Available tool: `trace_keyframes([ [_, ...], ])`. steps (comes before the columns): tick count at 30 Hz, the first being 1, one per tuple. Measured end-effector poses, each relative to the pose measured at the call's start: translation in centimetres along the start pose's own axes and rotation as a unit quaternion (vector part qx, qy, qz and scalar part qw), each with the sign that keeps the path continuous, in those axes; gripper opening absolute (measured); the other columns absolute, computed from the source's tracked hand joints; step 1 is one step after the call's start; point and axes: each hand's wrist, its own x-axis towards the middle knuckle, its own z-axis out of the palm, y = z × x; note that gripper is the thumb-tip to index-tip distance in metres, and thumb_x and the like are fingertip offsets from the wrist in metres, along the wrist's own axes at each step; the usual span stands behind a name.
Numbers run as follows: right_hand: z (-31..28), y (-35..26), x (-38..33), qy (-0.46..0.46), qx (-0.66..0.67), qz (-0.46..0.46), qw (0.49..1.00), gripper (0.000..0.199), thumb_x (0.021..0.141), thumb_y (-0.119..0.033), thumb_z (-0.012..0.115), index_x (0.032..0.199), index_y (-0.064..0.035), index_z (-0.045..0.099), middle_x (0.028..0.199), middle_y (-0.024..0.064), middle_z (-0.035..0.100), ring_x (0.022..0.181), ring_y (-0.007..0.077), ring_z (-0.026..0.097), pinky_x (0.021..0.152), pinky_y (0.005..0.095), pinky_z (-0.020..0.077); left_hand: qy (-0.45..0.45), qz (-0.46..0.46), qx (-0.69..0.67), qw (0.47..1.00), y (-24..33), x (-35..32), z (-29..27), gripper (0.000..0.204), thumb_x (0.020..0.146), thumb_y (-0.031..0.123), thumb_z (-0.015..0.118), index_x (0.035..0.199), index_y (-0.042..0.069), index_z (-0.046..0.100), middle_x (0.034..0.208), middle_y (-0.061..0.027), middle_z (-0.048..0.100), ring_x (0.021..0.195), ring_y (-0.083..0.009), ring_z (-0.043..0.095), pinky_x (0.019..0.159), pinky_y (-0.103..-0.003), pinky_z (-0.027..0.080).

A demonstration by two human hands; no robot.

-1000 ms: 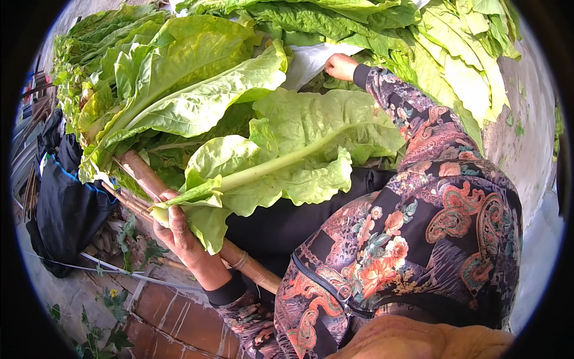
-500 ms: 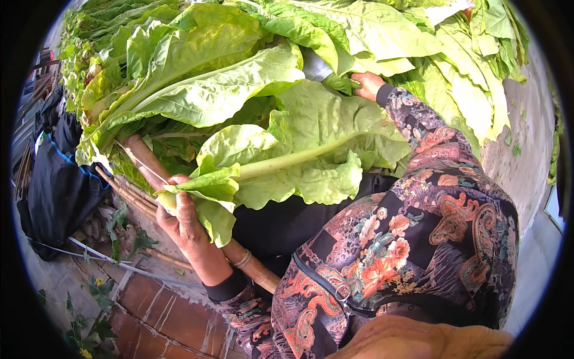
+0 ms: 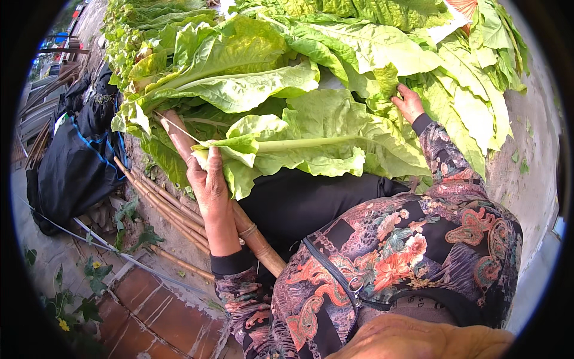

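Note:
My left hand grips the thick stem end of a large green leaf that lies across my lap, against a brown bamboo pole. My right hand rests flat on the far part of that leaf, fingers spread, close to the heap of big green leaves piled in front of me. A thin string runs along the pole near the leaf stems. My sleeves are dark with a floral pattern.
Several thin bamboo sticks lie on the ground at left. A dark cloth bundle sits further left. Red brick paving and small weeds are at lower left. Pale concrete ground runs along the right.
The view shifted, so the leaves sit lower in the picture. My right hand moved from a white sheet among the far leaves down onto the leaf on my lap. My left hand kept its grip.

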Motion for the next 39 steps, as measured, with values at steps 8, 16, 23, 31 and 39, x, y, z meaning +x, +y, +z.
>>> trace_keyframes([
  [8,-2.4,2.3,2.9,0.18,-0.195,0.115,0.957,0.043,0.082,-0.021,0.065,0.121,-0.0038,0.056,0.114,0.0215,0.061,0.107,0.0342,0.058,0.09,0.0392,0.0462,-0.005,-0.029,-0.014,0.999,-1.5,-1.5,-7.7,0.028,0.09,0.022,0.061,0.107,-0.001,0.056,0.095,-0.0033,0.059,0.083,-0.0116,0.055,0.078,-0.025,0.045],
  [16,-6.0,-30.8,3.6,0.206,-0.224,-0.355,0.884,0.026,0.081,-0.016,0.066,0.104,-0.0068,0.059,0.081,0.0109,0.065,0.071,0.0268,0.062,0.064,0.0359,0.05,0.001,0.019,-0.066,0.998,0.1,-1.5,-6.9,0.032,0.093,0.027,0.059,0.108,-0.001,0.055,0.094,-0.0025,0.059,0.083,-0.0093,0.054,0.076,-0.024,0.045],
  [23,9.8,-40.5,-9.4,-0.106,-0.083,-0.424,0.895,0.043,0.077,-0.035,0.067,0.107,-0.0075,0.056,0.09,0.0088,0.058,0.09,0.0273,0.056,0.084,0.0413,0.0413,0.028,0.014,-0.014,0.999,0.3,-3.0,-6.2,0.064,0.092,0.017,0.059,0.144,-0.001,0.025,0.114,-0.0092,0.059,0.095,-0.0121,0.055,0.083,-0.025,0.045],
  [31,16.0,-34.7,-8.7,-0.191,0.26,-0.325,0.889,0.051,0.078,-0.002,0.062,0.127,-0.0054,0.047,0.112,0.0192,0.061,0.105,0.0347,0.059,0.089,0.036,0.0471,0.009,-0.079,0.329,0.941,7.0,-6.5,-7.9,0.046,0.091,0.018,0.062,0.127,-0.008,0.047,0.08,0.0004,0.058,0.067,-0.0046,0.05,0.058,-0.021,0.043],
  [39,24.5,-39.7,0.2,-0.424,0.079,-0.349,0.832,0.038,0.078,-0.015,0.063,0.111,0.0033,0.058,0.104,0.0266,0.062,0.099,0.0402,0.059,0.085,0.0422,0.0459,-0.032,-0.092,0.34,0.935,3.4,-8.1,-15.9,0.013,0.09,0.008,0.054,0.092,0.0,0.064,0.055,-0.0074,0.049,0.05,-0.0114,0.046,0.05,-0.029,0.038],
])
